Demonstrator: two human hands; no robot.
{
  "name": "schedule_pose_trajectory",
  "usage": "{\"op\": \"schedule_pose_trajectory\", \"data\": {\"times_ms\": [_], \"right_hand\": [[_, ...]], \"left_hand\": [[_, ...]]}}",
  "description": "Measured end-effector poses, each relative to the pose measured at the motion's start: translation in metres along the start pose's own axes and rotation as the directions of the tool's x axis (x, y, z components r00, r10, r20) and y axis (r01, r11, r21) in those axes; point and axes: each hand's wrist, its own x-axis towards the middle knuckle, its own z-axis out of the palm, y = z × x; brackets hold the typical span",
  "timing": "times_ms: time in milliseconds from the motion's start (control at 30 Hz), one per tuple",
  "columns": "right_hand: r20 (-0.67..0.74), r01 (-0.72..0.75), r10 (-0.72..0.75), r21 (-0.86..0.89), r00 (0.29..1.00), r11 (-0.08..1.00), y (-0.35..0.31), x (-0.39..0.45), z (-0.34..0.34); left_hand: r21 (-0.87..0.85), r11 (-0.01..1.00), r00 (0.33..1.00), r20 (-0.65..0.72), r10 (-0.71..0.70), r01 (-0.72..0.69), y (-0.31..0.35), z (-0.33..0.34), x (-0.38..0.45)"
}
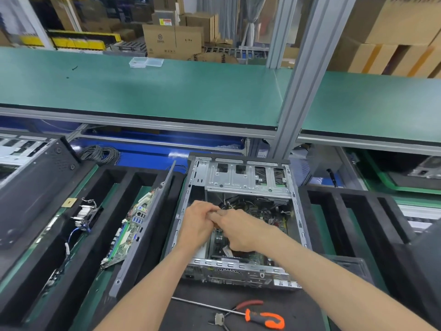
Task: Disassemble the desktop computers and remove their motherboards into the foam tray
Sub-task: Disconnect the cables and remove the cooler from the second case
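An open desktop case [241,177] lies on the bench in front of me, its motherboard [274,218] and a tangle of cables inside. Both my hands are inside the case and meet over the board. My left hand [198,223] and my right hand [241,229] pinch something small between their fingertips, apparently a cable or connector; what it is stays hidden. To the left, a black foam tray [100,225] with long slots holds a removed motherboard [126,230] standing on edge in one slot. A grey side panel [145,223] leans beside that board.
A long screwdriver with an orange handle [265,318] and red-handled pliers [248,305] lie on the black mat near me. Another black foam tray [353,218] sits at the right. A black computer case [31,194] lies at the left. A green shelf [167,91] runs overhead.
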Motion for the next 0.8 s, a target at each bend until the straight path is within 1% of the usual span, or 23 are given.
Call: {"op": "schedule_pose_trajectory", "data": {"times_ms": [67,133,167,267,300,367,467,567,633,700,767,800], "right_hand": [[0.005,0.046,-0.046,0.037,0.999,0.998,0.008,-0.006,-0.002],[-0.003,0.052,-0.052,0.032,0.999,0.998,0.009,-0.009,-0.001],[-0.005,0.024,-0.024,0.014,1.000,1.000,0.007,-0.008,-0.001],[-0.015,-0.146,0.146,-0.017,0.989,0.989,-0.002,0.001,-0.005],[-0.022,-0.168,0.167,-0.036,0.986,0.985,-0.006,0.004,-0.006],[-0.019,-0.141,0.140,-0.073,0.990,0.987,-0.013,0.007,-0.006],[0.005,-0.047,0.048,-0.082,0.999,0.995,-0.010,0.006,-0.007],[0.048,0.055,-0.053,-0.037,0.997,0.998,0.006,0.004,-0.013],[0.053,0.070,-0.071,0.012,0.996,0.997,0.011,-0.001,-0.013],[0.032,0.000,0.001,-0.015,0.999,1.000,0.011,-0.002,-0.007],[-0.012,-0.132,0.131,-0.067,0.991,0.989,0.010,0.003,-0.006],[-0.029,-0.174,0.172,-0.099,0.985,0.980,0.009,0.005,-0.006]], "left_hand": [[0.020,1.000,1.000,0.016,-0.021,0.021,0.002,0.000,0.000],[0.039,0.999,0.999,0.031,-0.019,0.018,0.003,0.001,-0.001],[0.049,0.999,0.999,0.035,-0.012,0.010,0.003,0.001,-0.001],[0.067,0.998,1.000,0.025,-0.004,0.002,0.005,0.001,-0.003],[0.070,0.998,1.000,0.023,-0.005,0.004,0.005,0.002,-0.003],[0.074,0.997,0.999,0.031,-0.012,0.010,0.005,0.002,-0.004],[0.074,0.997,0.998,0.060,-0.015,0.011,0.005,0.001,-0.003],[0.072,0.997,0.995,0.103,-0.013,0.005,0.003,0.000,0.000],[0.058,0.998,0.991,0.133,-0.007,0.000,0.001,0.000,0.001],[0.042,0.999,0.993,0.120,-0.005,0.000,0.001,0.002,0.002],[0.046,0.999,0.997,0.082,0.011,-0.015,0.001,0.003,0.003],[0.049,0.998,0.997,0.073,0.024,-0.028,0.000,0.003,0.003]]}}
